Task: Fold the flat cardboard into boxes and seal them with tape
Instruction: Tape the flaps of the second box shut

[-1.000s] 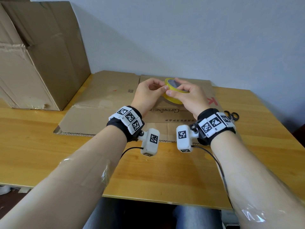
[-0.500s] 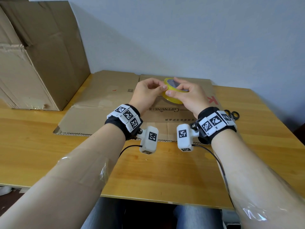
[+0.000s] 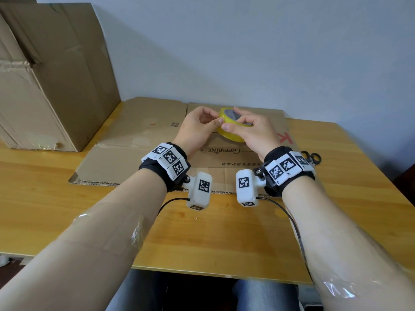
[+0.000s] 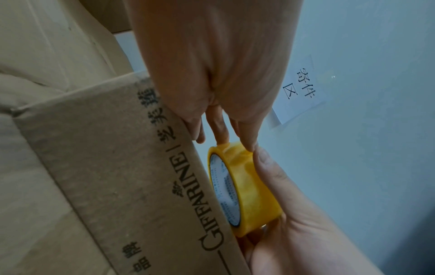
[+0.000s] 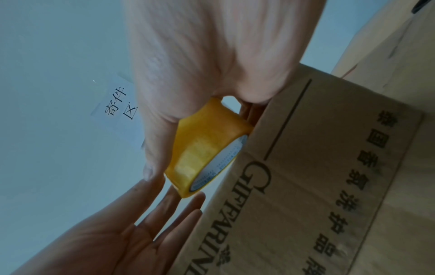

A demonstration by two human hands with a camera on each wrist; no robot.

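Yellow translucent tape roll with a pale printed core, held tilted above the flat cardboard on the wooden surface. Right hand fingers curl around the roll; left hand fingertips pinch at its outer face.

The flat cardboard lies on the table, pushed toward the wall at the far edge. To its left a folded cardboard box stands on the table, just beside the sheet. Above the middle of the sheet, the left hand and the right hand meet at the roll of tape, left hand on its left side, right hand on its right. Scissors lie on the table at the sheet's right edge, beyond the right wrist. A paper sign hangs on the wall behind.
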